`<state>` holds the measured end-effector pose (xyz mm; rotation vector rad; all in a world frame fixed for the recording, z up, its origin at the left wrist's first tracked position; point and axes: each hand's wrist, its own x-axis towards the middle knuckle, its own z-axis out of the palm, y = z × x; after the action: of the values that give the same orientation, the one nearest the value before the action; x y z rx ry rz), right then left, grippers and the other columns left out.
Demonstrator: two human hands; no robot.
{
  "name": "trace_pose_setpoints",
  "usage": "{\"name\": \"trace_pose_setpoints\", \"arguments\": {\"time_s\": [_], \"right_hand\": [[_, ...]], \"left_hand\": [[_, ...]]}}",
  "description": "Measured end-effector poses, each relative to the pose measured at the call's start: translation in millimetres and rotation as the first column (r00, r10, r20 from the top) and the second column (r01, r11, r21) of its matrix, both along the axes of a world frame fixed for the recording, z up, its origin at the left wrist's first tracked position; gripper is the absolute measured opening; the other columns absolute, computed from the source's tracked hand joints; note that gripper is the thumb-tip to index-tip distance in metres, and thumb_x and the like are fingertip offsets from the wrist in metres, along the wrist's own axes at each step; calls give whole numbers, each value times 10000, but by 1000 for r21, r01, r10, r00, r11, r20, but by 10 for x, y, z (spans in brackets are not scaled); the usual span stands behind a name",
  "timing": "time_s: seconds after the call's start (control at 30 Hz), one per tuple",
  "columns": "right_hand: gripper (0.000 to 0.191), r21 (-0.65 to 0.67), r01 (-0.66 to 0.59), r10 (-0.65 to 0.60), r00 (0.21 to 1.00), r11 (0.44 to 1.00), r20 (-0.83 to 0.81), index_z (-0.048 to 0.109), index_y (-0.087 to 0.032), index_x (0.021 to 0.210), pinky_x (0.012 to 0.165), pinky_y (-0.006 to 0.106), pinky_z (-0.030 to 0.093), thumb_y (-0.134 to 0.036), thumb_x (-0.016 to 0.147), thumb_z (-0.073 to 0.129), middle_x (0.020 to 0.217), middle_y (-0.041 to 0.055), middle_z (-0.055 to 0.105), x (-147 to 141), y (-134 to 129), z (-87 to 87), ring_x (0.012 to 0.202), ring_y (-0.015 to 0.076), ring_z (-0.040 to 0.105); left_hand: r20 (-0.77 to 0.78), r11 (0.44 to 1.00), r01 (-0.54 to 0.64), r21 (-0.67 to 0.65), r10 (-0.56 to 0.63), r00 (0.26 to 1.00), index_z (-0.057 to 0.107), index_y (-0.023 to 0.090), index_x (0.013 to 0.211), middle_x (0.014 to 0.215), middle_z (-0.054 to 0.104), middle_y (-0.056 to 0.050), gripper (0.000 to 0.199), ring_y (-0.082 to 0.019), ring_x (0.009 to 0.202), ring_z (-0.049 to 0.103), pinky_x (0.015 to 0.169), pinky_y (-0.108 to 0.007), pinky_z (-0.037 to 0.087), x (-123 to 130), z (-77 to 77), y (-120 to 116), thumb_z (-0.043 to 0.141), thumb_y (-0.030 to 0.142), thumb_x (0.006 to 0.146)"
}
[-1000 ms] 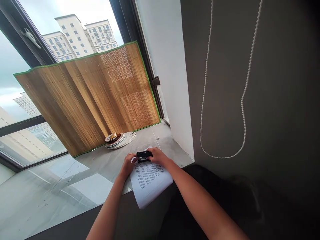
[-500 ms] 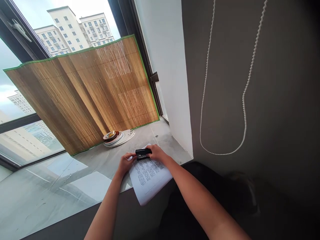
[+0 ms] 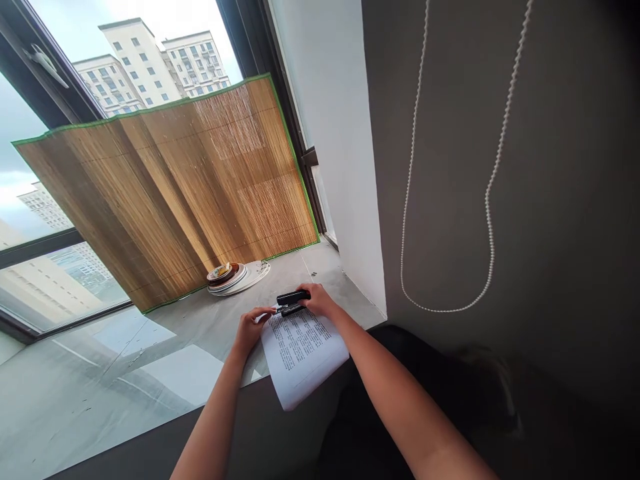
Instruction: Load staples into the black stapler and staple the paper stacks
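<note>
The right hand (image 3: 319,300) is closed round the back end of a black stapler (image 3: 293,297); left of the stapler, the left hand (image 3: 251,328) bends its fingers near the front end, whether pinching anything I cannot tell. Beneath the stapler lies printed paper (image 3: 305,350), overhanging the sill (image 3: 165,337); beyond the stapler, leftward, sit stacked plates (image 3: 231,285), then a bamboo mat (image 3: 185,193)

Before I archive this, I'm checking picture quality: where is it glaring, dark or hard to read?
Head view: bright sky above the bamboo mat, pale glare on the gray windowsill; lower right very dark; print on the paper too small to read; black stapler clearly outlined.
</note>
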<state>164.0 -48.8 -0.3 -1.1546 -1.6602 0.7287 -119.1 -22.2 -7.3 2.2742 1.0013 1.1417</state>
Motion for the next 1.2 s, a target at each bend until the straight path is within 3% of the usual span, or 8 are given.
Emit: {"name": "trace_pose_setpoints", "arguments": {"time_s": [0.23,0.4,0.57,0.7,0.87,0.97,1.03,1.2], "right_hand": [[335,13,-124,125,990,992,-71,794,-200,1068,859,289,538,-117,749,733,942,11,779,-151,-32,-22,903,198,718],[340,48,-123,127,988,991,-92,788,-202,1111,873,294,518,-140,781,737,986,18,777,-335,-33,-62,926,196,701],[326,28,-65,65,998,997,0,789,-208,1121,825,255,500,-150,802,758,959,3,769,-395,-43,-69,892,169,689],[283,-17,-18,20,997,1000,81,800,-180,1015,751,252,474,-158,734,833,851,4,744,-275,-50,-37,817,173,662],[299,-87,-7,22,985,996,173,791,-179,921,648,236,460,-221,657,927,782,-9,736,198,46,43,720,164,655],[203,-46,115,-101,967,992,235,789,-190,993,736,258,520,-376,921,749,911,34,780,445,136,78,826,183,706],[244,4,214,-207,939,977,273,772,-183,1087,887,302,540,-317,1030,576,1090,83,783,519,190,75,1005,205,715],[305,60,240,-242,875,969,420,725,-192,1274,1222,374,386,-204,991,609,1564,124,581,487,348,-48,1472,239,491]], "left_hand": [[2,995,-87,41,87,996,710,239,967,905,795,-33,186,-257,906,777,895,-412,600,20,12,-27,762,377,852],[51,988,-149,45,147,988,669,234,953,901,766,-31,173,-242,892,750,856,-385,568,15,12,-1,704,358,839],[2,976,-210,57,211,978,650,231,992,887,763,-34,241,-246,863,737,832,-388,535,25,30,17,704,374,807],[-19,940,-335,57,337,941,628,230,1011,924,762,-50,258,-250,865,733,779,-372,521,17,38,17,660,439,863],[55,883,-464,70,461,886,604,236,909,875,725,-65,228,-249,823,696,755,-365,513,-36,15,46,566,461,907],[69,871,-486,71,482,873,593,241,895,860,715,-70,221,-250,815,683,769,-369,512,-46,3,70,538,455,910],[77,861,-505,68,500,863,588,243,890,846,707,-71,213,-250,802,675,770,-371,510,-45,1,77,525,445,906],[103,837,-543,70,536,838,574,245,855,809,685,-61,176,-237,776,650,778,-365,502,-31,-5,48,516,406,894]]}}
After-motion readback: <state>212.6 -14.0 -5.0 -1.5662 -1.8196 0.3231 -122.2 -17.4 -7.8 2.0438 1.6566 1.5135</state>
